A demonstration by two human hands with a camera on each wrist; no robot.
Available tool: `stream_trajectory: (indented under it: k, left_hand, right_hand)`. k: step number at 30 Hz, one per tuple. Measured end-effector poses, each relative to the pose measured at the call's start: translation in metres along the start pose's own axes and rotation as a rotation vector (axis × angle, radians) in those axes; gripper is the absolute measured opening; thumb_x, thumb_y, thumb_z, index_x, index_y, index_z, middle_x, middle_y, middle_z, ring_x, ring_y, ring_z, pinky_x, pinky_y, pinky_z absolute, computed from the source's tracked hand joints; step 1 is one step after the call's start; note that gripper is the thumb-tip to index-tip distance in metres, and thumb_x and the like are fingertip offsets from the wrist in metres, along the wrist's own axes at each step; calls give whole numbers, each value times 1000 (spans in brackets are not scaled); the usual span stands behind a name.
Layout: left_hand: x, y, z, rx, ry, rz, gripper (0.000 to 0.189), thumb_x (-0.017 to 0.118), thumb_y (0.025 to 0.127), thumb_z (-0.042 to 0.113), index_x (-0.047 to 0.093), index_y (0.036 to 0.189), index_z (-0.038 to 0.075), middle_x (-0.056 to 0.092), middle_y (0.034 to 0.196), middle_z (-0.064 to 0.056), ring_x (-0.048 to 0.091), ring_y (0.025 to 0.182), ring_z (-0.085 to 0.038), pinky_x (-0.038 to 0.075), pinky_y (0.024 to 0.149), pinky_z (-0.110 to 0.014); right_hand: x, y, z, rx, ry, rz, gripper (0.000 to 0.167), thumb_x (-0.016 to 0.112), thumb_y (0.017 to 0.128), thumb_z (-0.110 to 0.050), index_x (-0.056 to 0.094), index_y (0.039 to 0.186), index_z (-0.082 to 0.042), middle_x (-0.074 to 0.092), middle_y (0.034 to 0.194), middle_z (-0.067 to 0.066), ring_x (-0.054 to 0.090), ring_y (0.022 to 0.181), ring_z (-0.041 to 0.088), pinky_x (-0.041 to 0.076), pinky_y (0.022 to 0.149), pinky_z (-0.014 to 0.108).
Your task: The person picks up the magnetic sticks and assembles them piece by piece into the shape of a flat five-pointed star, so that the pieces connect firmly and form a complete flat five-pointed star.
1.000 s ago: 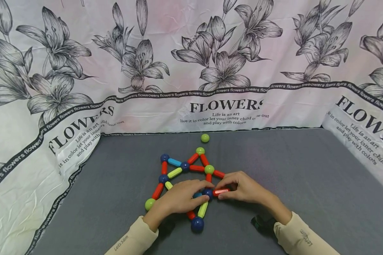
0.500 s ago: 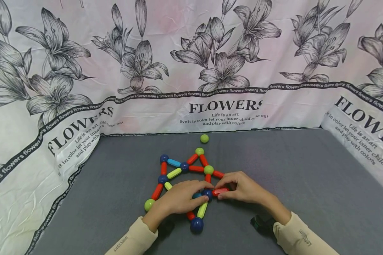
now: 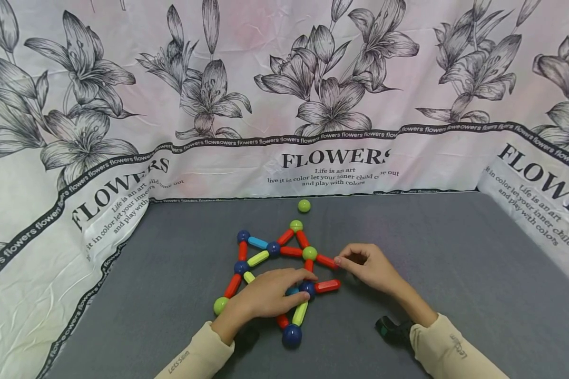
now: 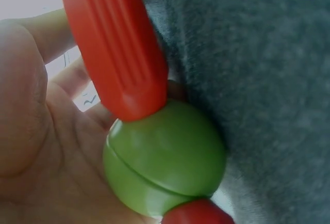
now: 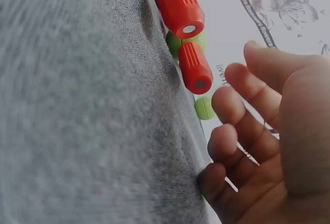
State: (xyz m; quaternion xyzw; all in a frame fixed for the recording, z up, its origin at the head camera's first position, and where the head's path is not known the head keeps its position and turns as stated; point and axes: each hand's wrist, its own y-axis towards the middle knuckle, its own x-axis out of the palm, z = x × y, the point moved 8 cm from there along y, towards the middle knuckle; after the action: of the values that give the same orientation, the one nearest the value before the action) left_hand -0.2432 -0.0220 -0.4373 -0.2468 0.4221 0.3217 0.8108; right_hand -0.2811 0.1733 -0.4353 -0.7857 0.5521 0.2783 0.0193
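Observation:
Magnetic rods and balls lie joined in a flat figure on the dark cloth. My left hand (image 3: 270, 292) reaches over it, thumb and forefinger pinching a dark blue ball (image 3: 307, 289). Under that palm, the left wrist view shows a green ball (image 4: 165, 157) joined to a red rod (image 4: 116, 43). From the pinched ball a red rod (image 3: 327, 286) points right, its outer end free. My right hand (image 3: 372, 268) is beside another red rod (image 3: 327, 261), which runs from a green ball (image 3: 310, 253). In the right wrist view its loosely bent fingers (image 5: 229, 105) hold nothing and stand apart from the rods.
A loose green ball (image 3: 304, 206) lies behind the figure near the curtain. Flower-printed curtain (image 3: 332, 168) borders the grey cloth (image 3: 431, 252) at the back and sides. A dark blue ball (image 3: 292, 336) forms the figure's near corner.
My right hand has let go of the red rod at the pinched blue ball and moved up and right, beside the other red rod's end. My left hand stays in place.

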Motion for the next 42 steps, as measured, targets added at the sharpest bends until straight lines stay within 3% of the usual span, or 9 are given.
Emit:
stream_trajectory:
  k: [6, 16, 24, 33, 42]
  left_hand:
    - [-2, -3, -3, -20, -15, -15, 38, 57, 103, 45, 55, 140, 38, 62, 136, 14, 60, 116, -7, 50, 103, -42]
    - [-7, -7, -4, -33, -20, -37, 39, 57, 104, 40, 54, 143, 37, 60, 141, 11, 59, 125, -11, 48, 107, -43]
    - [-6, -6, -4, -36, 14, -42, 37, 55, 104, 41, 56, 141, 41, 64, 129, 9, 60, 113, -8, 49, 103, -41]
    - [-5, -4, -3, -17, 19, -38, 36, 55, 104, 42, 56, 140, 42, 65, 119, 10, 59, 102, -5, 51, 96, -34]
    - [-4, -4, -3, -9, -7, -54, 36, 55, 105, 41, 56, 140, 42, 65, 120, 9, 59, 101, -5, 50, 95, -33]
  right_hand:
    - [-2, 2, 7, 48, -33, 44, 6, 70, 97, -16, 74, 95, -12, 72, 86, 8, 58, 68, 7, 49, 62, 25]
    - [-2, 10, 12, 80, -42, 62, 11, 73, 95, -16, 74, 103, -8, 71, 91, 7, 58, 71, 6, 49, 62, 23]
    - [-5, 20, 14, 93, -74, 76, 19, 74, 94, -16, 71, 109, -4, 68, 92, 8, 58, 76, 9, 48, 67, 23]
    - [-8, 46, 25, 126, -113, 150, 25, 77, 92, -18, 72, 113, -7, 73, 98, 8, 62, 82, 11, 49, 72, 24]
    - [-8, 80, 37, 175, -152, 234, 28, 77, 92, -20, 72, 115, -6, 72, 103, 12, 61, 87, 19, 48, 77, 26]
